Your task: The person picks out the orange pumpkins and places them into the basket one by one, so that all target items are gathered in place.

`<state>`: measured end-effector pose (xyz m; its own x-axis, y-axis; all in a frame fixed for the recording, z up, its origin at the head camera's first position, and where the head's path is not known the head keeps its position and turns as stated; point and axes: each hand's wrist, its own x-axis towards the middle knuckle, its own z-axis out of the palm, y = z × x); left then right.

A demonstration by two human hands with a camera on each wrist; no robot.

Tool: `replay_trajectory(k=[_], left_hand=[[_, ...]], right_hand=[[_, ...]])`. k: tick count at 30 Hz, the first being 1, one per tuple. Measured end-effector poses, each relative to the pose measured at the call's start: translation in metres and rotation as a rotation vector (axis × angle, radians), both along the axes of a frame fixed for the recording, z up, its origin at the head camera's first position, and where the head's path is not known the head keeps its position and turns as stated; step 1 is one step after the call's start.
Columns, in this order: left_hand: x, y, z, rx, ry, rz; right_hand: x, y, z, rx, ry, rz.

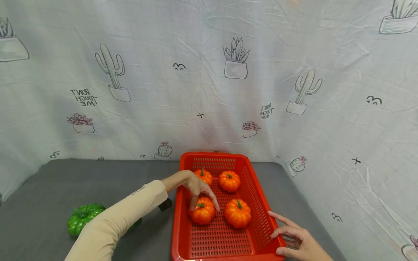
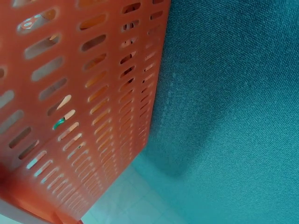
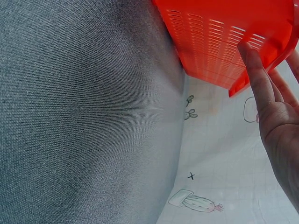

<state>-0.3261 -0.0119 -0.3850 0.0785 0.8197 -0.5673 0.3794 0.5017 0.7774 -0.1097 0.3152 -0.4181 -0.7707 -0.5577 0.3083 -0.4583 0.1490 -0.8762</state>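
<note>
In the head view a red plastic basket (image 1: 222, 250) with slotted walls holds several small orange pumpkins. My left hand (image 1: 200, 188) reaches over the basket's left wall, thumb and fingers bent down around the near-left pumpkin (image 1: 203, 216). Beside it sits another pumpkin (image 1: 237, 214), and farther back are a third (image 1: 229, 181) and one partly behind my hand (image 1: 204, 175). At the near right corner my right hand (image 1: 298, 241) holds the rim. From the right wrist, some fingers (image 3: 257, 77) lie against the outer wall. The left wrist view shows only the slotted basket wall (image 2: 93, 93).
Left of the basket, a shiny green pumpkin (image 1: 80, 219) lies on the grey cloth-covered table (image 1: 42, 206), partly behind my left sleeve. More green shows just past the forearm. A white curtain (image 1: 147, 90) printed with cactus drawings hangs behind and along the right side.
</note>
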Motion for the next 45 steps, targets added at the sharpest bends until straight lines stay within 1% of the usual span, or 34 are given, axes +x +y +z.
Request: replay_trajectory(k=[2,5,9,14,16,17,21,26,31,34,37,40,42,45], left_hand=[[0.0,0.0,0.0,-0.006,0.0,0.004],[0.0,-0.001,0.001,-0.009,-0.003,0.01],[0.001,-0.002,0.001,-0.015,-0.002,0.022],[0.001,-0.002,0.001,-0.009,0.009,0.017],[0.001,-0.002,0.002,-0.003,0.01,0.007],[0.0,-0.002,0.002,-0.001,0.009,0.004],[-0.001,-0.003,0.004,0.005,-0.017,0.0],[-0.003,-0.009,0.006,0.01,-0.044,0.009],[-0.004,-0.015,0.006,0.017,-0.078,0.012],[-0.005,-0.018,0.007,0.007,-0.073,0.042],[-0.006,-0.022,0.014,0.015,-0.033,0.092],[-0.006,-0.027,0.026,0.053,0.027,0.146],[-0.005,-0.031,0.035,0.098,0.072,0.178],[-0.001,-0.038,0.045,0.202,0.172,0.192]], right_hand=[[0.0,0.0,0.0,-0.001,0.01,-0.002],[0.0,-0.001,0.0,-0.005,-0.004,-0.004],[0.001,-0.001,0.0,-0.012,-0.052,-0.004],[0.002,-0.001,-0.001,-0.013,-0.005,-0.001],[0.002,-0.001,-0.001,-0.01,0.027,-0.001],[0.002,-0.001,-0.002,-0.011,0.029,-0.001],[-0.001,0.0,-0.004,-0.006,0.058,0.007],[-0.005,-0.001,-0.006,0.0,0.099,0.022],[-0.008,-0.004,-0.008,-0.001,0.103,0.033],[-0.01,-0.005,-0.007,-0.011,0.104,0.053],[-0.012,-0.005,-0.005,-0.031,0.076,0.076],[-0.013,-0.003,-0.001,-0.046,0.013,0.078],[-0.012,-0.002,0.002,-0.037,-0.008,0.056],[-0.012,0.001,0.005,-0.003,0.01,0.026]])
